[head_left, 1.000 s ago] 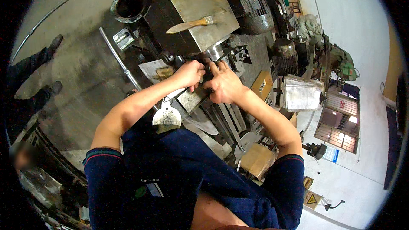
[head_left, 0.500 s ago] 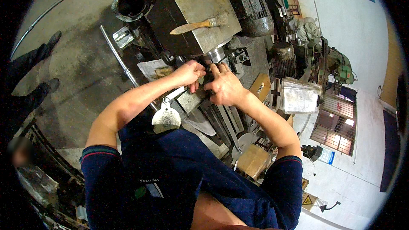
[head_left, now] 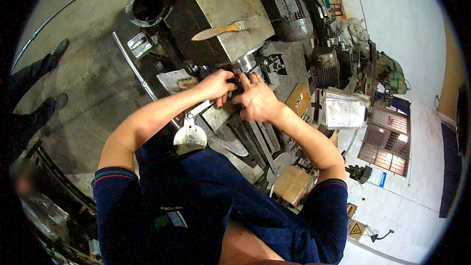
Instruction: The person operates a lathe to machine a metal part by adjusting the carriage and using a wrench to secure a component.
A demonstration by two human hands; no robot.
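Observation:
My left hand [head_left: 218, 86] is at the machine with its fingers curled and thumb pressed in, closed on something small and dark that I cannot make out. Close beside it on the right, my right hand [head_left: 258, 101] reaches forward, its fingers bent over the same dark spot and its thumb tucked underneath. What lies between the hands is mostly hidden by them. Just beyond the fingertips, a shiny metal cylinder [head_left: 246, 62] sticks out of the machine's boxy metal housing [head_left: 230, 2]. A flat metal block [head_left: 216, 117] lies below the hands.
A wooden-handled brush [head_left: 216, 32] lies on the housing. A long metal bar [head_left: 132, 61] slants along the left, near a round metal plate [head_left: 191, 139]. An electric motor [head_left: 289, 19] stands beyond. Papers [head_left: 345, 110] and a cardboard box [head_left: 293, 185] are on the right. Another person's legs [head_left: 37, 73] show at far left.
The view has shifted slightly, so the machine sits a little further left. Both hands stay in nearly the same place, with only slight finger movement.

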